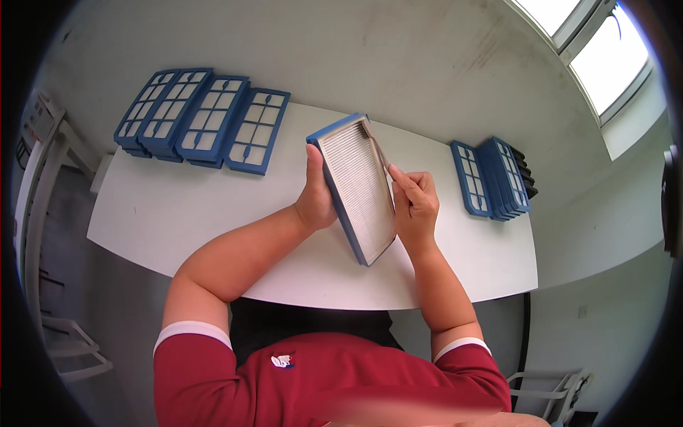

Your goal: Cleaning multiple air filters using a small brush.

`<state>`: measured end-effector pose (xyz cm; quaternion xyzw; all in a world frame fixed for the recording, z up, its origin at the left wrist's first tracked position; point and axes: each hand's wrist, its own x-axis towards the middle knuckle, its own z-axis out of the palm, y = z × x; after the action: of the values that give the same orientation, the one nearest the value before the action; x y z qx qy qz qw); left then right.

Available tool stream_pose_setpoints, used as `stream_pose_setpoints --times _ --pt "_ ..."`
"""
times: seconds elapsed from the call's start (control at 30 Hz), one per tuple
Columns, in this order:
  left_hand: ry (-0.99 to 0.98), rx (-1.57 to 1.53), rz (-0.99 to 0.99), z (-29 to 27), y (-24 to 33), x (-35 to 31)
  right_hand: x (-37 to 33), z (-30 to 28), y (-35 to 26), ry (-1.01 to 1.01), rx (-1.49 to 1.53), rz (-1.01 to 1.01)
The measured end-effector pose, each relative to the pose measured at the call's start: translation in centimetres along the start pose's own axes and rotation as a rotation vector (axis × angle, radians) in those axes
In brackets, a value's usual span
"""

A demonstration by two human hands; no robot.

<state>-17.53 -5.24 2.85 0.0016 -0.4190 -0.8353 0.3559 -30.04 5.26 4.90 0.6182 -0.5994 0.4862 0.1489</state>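
Over the middle of the table I hold a tilted rectangular pleated air filter point(353, 181), with white pleats inside a blue plastic frame. My left hand point(316, 198) grips the frame's left side, thumb up along the edge. My right hand point(416, 203) pinches a thin dark sealing strip point(378, 146) at the filter's right side. Toward the far corner the strip meets the frame; near my fingers it stands away from the edge. Part of the strip's lower run is hard to make out beside my right hand.
The white table point(178, 213) has a curved front edge and meets a wall at the back. Several stacks of blue-framed filters point(212, 117) stand at the far left. More filters point(471, 178) are piled at the right, beside black parts point(525, 171).
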Motion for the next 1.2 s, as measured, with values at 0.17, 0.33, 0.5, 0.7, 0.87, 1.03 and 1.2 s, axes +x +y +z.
stream_pose_setpoints --times 0.17,0.33,0.5,0.7,0.87,1.03,1.2 --pt "-0.044 0.022 0.025 0.1 0.3 0.2 -0.4 0.3 -0.4 0.009 0.013 -0.012" --pt "-0.09 -0.021 0.069 -0.2 0.5 0.5 -1.1 0.6 -1.9 -0.002 0.044 -0.053" --pt "-0.008 0.035 0.055 -0.4 1.0 0.7 -1.8 0.7 -3.1 -0.131 0.149 -0.096" --pt "0.028 -0.02 0.073 -0.7 1.8 1.0 -1.4 0.5 -1.8 -0.142 0.117 -0.062" --pt "-0.004 -0.066 0.081 -0.8 1.4 1.1 -1.1 0.4 -1.0 -0.105 0.058 -0.043" --pt "-0.009 -0.064 0.105 -0.9 1.2 1.2 -0.9 0.3 0.0 -0.064 0.063 0.034" --pt "-0.012 -0.06 0.111 -1.1 1.1 1.2 -0.7 0.2 0.0 -0.058 0.046 0.012"
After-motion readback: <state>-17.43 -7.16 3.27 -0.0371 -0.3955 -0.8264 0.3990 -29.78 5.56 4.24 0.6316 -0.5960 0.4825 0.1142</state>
